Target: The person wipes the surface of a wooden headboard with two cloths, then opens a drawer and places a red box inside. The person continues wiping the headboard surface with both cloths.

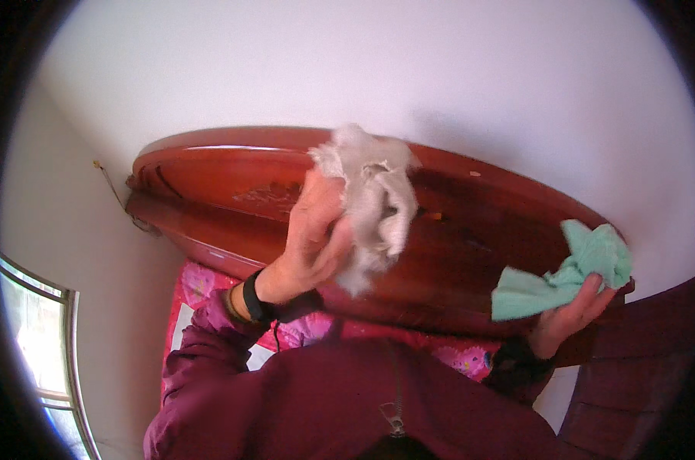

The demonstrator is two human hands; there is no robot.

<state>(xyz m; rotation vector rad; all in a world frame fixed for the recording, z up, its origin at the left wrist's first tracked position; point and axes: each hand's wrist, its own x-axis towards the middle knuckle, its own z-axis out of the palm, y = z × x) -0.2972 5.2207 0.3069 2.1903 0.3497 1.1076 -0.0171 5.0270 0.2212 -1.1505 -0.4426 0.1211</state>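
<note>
My left hand (pixel 314 230) is closed on a crumpled whitish-grey rag (pixel 378 195), raised in front of the middle of a glossy red-brown wooden headboard (pixel 232 169). Part of the rag is smeared by motion, and whether it touches the wood I cannot tell. At the right end of the headboard, my right hand (pixel 573 318) grips a bunched mint-green cloth (pixel 593 257), one flap of which hangs out to the left. The rag hides the middle of the carved panel behind it.
Below the headboard lies a bright pink patterned bedspread (pixel 198 284). A white wall (pixel 347 69) rises behind. A window (pixel 41 330) is at the lower left, a thin cord (pixel 113 184) hangs by the headboard's left end, and dark red furniture (pixel 646 360) stands at the right.
</note>
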